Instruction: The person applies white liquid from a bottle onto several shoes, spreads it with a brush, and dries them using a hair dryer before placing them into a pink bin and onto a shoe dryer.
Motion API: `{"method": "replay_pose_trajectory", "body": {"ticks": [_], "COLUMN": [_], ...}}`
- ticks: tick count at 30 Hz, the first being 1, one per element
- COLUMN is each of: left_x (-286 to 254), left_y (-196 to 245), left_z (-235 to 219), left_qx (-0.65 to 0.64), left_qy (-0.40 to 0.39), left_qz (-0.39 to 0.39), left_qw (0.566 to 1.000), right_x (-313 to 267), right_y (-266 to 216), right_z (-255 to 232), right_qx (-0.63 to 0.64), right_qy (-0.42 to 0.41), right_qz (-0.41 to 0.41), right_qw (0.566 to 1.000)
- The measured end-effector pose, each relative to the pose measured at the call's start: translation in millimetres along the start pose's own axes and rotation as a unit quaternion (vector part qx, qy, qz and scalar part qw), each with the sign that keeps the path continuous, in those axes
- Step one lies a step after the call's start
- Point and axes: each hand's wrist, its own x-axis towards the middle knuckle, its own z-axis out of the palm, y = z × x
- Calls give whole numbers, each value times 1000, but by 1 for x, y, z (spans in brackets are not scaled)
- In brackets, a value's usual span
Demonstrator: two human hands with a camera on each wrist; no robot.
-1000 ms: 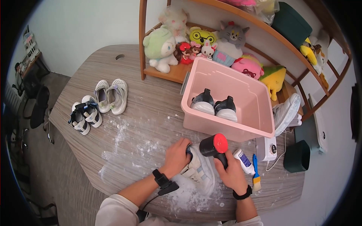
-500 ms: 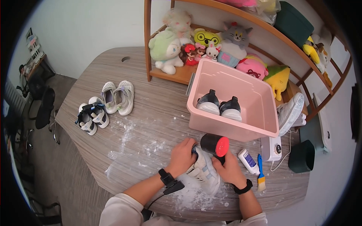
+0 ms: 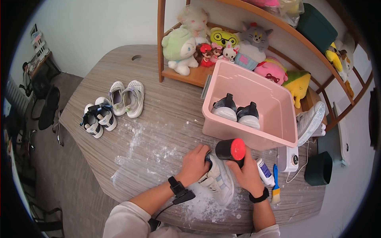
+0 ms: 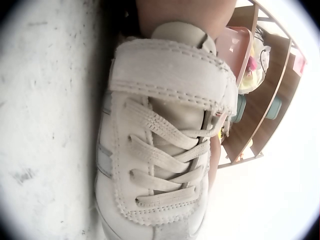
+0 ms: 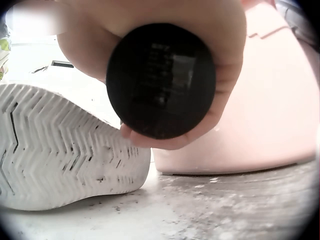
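A white shoe (image 3: 220, 181) with a strap and laces lies tilted on the table; the left wrist view shows its laced upper (image 4: 165, 150), the right wrist view its zigzag sole (image 5: 65, 150). My left hand (image 3: 194, 166) grips the shoe at its heel opening. In my right hand (image 3: 247, 173) is a black tool with a red end (image 3: 238, 149), held by its handle just above and right of the shoe. The right wrist view shows the handle's round black base (image 5: 161, 81) with fingers curled round it.
White powder (image 3: 202, 208) marks the table. A pink bin (image 3: 250, 134) holds two shoes. Two pairs of small shoes stand at the left. A white bottle (image 3: 265, 172), a brush (image 3: 275, 184) and a dark green container (image 3: 318, 168) are at the right. Plush toys fill the shelf.
The head view has shifted, so the scene sits farther right. My left hand keeps its grip on the shoe. The tool in my right hand has turned slightly over the shoe.
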Motion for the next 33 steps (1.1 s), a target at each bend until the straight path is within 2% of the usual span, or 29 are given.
{"method": "replay_pose_trajectory", "body": {"ticks": [4,8,11,16,21,25,33], "left_x": [-1,0,-1,-1,-2,-1,0], "left_y": [1,1,1,1,-1,1,0], "left_z": [-1,-1,0,-2,0,-1,-1], "left_qx": [-5,-9,-14,-21,-20,-16,-12], "left_qy": [-3,-4,-5,-6,2,1,2], "left_qz": [-3,0,-9,-9,-3,0,6], "left_qw": [1000,1000,1000,1000,1000,1000,1000], "right_x": [-3,-9,-17,-40,-69,-95,-93], "right_y": [0,-5,-13,-12,-31,-11,-20], "right_z": [-10,-13,-19,-24,-39,-42,-37], "right_qx": [-90,-111,-124,-146,-116,-112,-84], "right_qy": [-26,-23,-46,-18,-26,-23,-10], "right_qz": [-10,-18,28,22,47,37,75], "right_qw": [996,993,991,989,992,993,994]}}
